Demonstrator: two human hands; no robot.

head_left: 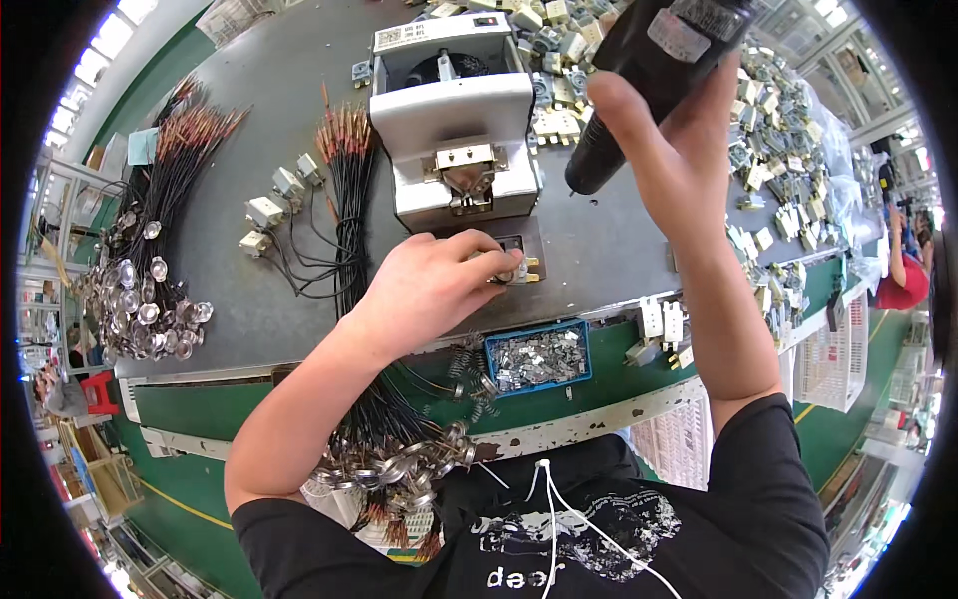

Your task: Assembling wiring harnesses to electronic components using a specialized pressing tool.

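Holding tool (644,62), gray tabletop (599,245), green floor (190,474)

Connector (525,272) before the machine (454,110); cable bundles (351,235) left; connector heap (783,125) right; parts tray (544,389) nearest

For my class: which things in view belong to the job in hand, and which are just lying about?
Apparently in the job:
black cylindrical power tool, in the right grip
small cream part with brass-coloured prongs, in the left grip
silver-grey boxy machine, just beyond the left grip

Probably just lying about:
red plastic stool, left
white plastic lattice crate, right
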